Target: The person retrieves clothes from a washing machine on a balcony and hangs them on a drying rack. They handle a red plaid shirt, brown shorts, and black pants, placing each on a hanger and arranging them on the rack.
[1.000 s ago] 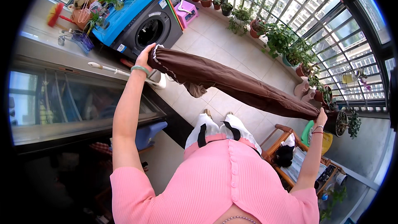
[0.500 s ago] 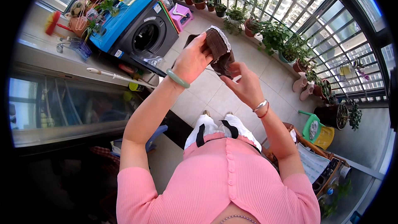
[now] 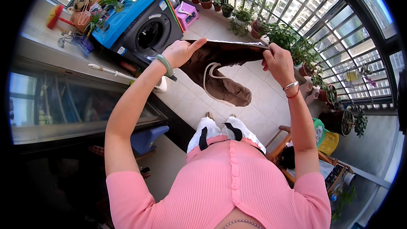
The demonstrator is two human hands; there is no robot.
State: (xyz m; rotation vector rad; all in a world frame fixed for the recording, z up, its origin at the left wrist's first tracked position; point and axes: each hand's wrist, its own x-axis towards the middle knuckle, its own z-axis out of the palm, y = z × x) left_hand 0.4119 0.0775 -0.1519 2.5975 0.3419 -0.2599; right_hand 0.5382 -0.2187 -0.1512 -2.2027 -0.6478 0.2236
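Note:
A brown cloth piece with white trim (image 3: pixel 235 90) hangs stretched out in front of me. Its upper edge, partly white, runs taut between my two hands, and a pale looped band shows in the drooping lower part. My left hand (image 3: pixel 178 54) is closed on the left end, thumb laid along the edge. On the other side, my right hand (image 3: pixel 279 61) pinches the right corner with curled fingers. The exact kind of cloth item is unclear. Beyond my left hand stands a dark grey front-loading washing machine (image 3: pixel 159 19) with a blue cover (image 3: pixel 111 19).
Potted plants (image 3: pixel 282 36) line the barred window (image 3: pixel 330 21). A pink-purple stool (image 3: pixel 186 15) stands beside the washer. A white pole (image 3: pixel 112 72) leans along the left ledge. A wooden rack (image 3: pixel 277 144) and a green chair (image 3: pixel 321 130) are at my right, pale tiles (image 3: pixel 265 89) underfoot.
The bunched brown cloth has been spread wide. My left hand has moved left and my right hand right and up, the cloth's lower part now hanging between them.

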